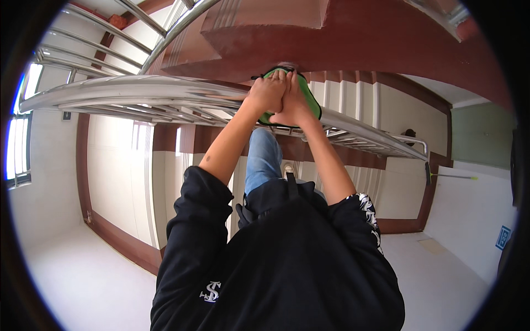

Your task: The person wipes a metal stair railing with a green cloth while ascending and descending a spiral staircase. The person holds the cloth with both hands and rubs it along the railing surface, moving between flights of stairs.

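Basically, 1 green cloth (312, 100) w/ black edging, draped over stainless-steel handrail (138, 90), L hand (269, 94) & R hand (296, 103) together atop it, fingers overlapping, presumably to keep it snug vs. rail's curve, closure underneath hidden, can't tell.

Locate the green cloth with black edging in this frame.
In the head view, the green cloth is at upper centre, slightly right, on the shiny silver metal handrail, beneath the person's left hand and right hand.

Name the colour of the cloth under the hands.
The cloth is bright green with a black edge, best seen in the head view.
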The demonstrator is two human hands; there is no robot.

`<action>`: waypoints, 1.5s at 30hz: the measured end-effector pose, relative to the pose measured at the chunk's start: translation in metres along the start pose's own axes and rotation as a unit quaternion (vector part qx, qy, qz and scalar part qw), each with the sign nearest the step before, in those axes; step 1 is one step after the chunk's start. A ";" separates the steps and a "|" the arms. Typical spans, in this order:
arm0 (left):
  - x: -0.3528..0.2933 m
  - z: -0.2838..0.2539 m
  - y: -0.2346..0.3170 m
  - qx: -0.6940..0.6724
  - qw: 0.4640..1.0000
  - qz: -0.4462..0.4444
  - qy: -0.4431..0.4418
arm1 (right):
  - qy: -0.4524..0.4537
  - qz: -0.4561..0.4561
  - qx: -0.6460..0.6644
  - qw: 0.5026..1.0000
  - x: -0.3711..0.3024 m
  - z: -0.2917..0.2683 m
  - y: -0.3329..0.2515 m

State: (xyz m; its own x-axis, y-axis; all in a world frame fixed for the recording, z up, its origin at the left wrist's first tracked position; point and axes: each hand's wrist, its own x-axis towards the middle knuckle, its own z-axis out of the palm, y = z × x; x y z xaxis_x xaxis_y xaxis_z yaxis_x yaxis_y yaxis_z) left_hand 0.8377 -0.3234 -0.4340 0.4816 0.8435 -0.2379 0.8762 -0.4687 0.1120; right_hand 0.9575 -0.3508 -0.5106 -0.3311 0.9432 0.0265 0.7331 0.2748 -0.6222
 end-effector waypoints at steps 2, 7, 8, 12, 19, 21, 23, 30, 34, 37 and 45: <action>0.007 0.005 -0.005 -0.019 1.000 0.008 0.001 | -0.056 -0.002 -0.022 0.998 0.005 -0.010 0.005; 0.005 -0.014 0.005 -0.011 0.998 -0.024 -0.053 | -0.008 0.002 0.027 1.000 0.004 -0.013 0.008; 0.004 -0.016 0.006 0.003 0.997 -0.037 -0.067 | 0.005 0.000 0.049 0.999 0.002 -0.012 0.007; 0.002 -0.014 0.001 -0.014 0.998 -0.041 -0.055 | 0.023 -0.063 0.208 0.976 -0.008 -0.017 0.022; 0.015 -0.011 -0.011 -0.143 0.987 -0.069 -0.007 | 0.077 0.053 0.463 0.882 -0.009 -0.016 0.030; 0.018 0.000 -0.012 -0.121 0.990 -0.076 0.021 | 0.152 0.026 0.360 0.920 -0.005 -0.015 0.021; 0.018 0.003 -0.008 -0.115 0.989 -0.095 0.015 | 0.250 -0.044 0.173 0.952 -0.011 -0.015 0.009; 0.022 0.004 0.000 -0.130 0.983 -0.128 0.025 | 0.194 0.077 0.137 0.968 -0.011 -0.019 -0.017; 0.020 0.004 -0.001 -0.183 0.974 -0.126 0.040 | 0.195 0.097 0.159 0.963 -0.002 -0.012 -0.012; 0.024 0.003 0.000 -0.187 0.972 -0.132 0.051 | 0.272 0.054 0.132 0.952 0.006 0.011 0.003; 0.024 0.000 -0.005 -0.205 0.962 -0.169 0.065 | 0.320 0.015 0.021 0.947 0.022 0.021 0.003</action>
State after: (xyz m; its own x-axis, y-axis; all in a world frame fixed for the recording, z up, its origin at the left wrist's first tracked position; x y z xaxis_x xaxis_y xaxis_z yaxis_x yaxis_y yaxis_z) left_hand 0.8451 -0.3010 -0.4398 0.1437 0.9675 -0.2081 0.9032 -0.0422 0.4272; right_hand 0.9400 -0.3333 -0.5289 0.1267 0.8741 0.4690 0.7069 0.2521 -0.6608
